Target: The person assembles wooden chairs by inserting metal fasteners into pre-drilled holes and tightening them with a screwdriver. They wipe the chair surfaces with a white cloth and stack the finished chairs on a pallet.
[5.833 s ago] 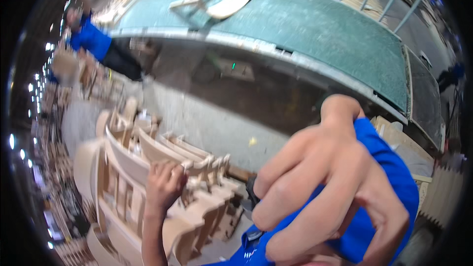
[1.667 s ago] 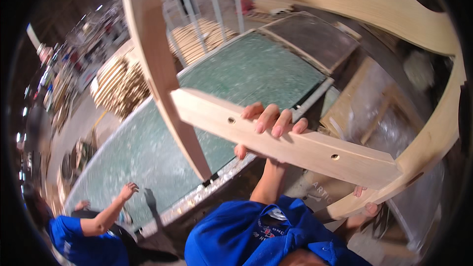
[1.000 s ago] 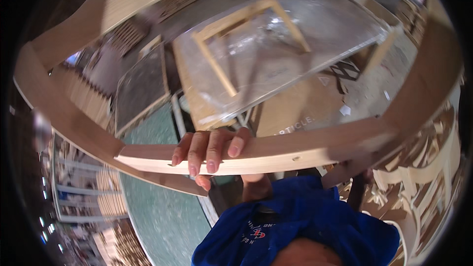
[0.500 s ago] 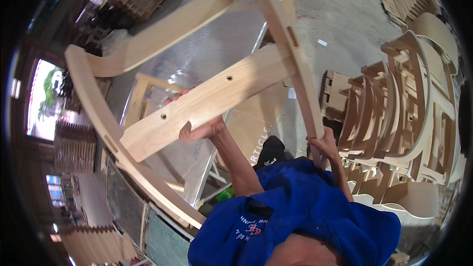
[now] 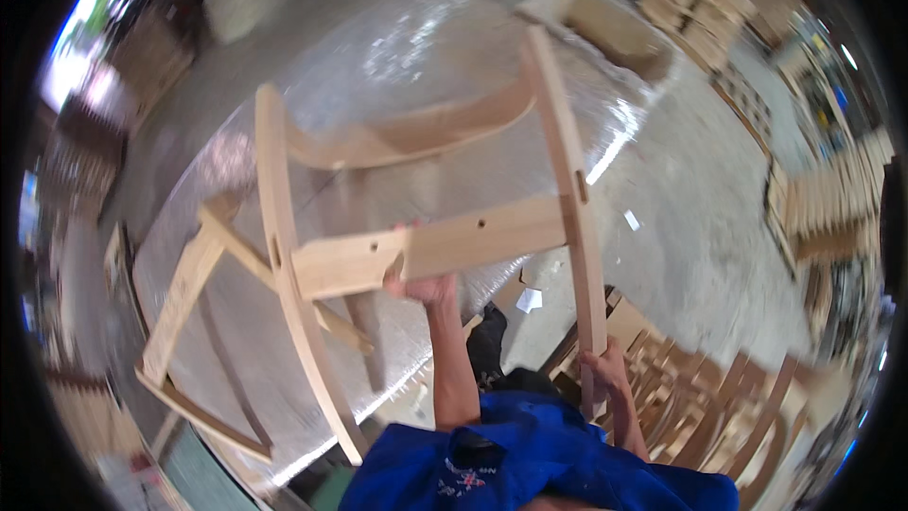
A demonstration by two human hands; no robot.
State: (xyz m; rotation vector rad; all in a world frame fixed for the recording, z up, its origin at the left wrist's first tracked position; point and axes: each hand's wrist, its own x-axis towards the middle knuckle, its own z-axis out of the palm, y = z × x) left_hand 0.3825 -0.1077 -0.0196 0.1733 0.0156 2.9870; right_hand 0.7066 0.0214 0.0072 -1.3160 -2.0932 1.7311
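Note:
A pale wooden chair back frame [image 5: 511,238] is held up in front of me, with two long side posts, a curved top rail [image 5: 407,139] at its far end and a flat cross rail with two small holes. My left hand [image 5: 424,286] is closed round that cross rail from the near side, thumb on its face, most fingers hidden behind it. My right hand [image 5: 605,369] grips the lower end of the right post. Below the frame is a table [image 5: 378,57] wrapped in clear plastic film. A second wooden frame [image 5: 184,298] rests on its left part.
An open cardboard box [image 5: 615,33] stands at the table's far right corner. Curved wooden chair parts [image 5: 700,397] are stacked close by at the lower right. Farther right are more stacked wooden pieces [image 5: 837,194]. Scraps of white paper [image 5: 530,300] lie on the floor.
The view has swung round with the chair frame, which now hangs more level and lower over the table. Both hands have kept their holds. The second frame and the box show more fully.

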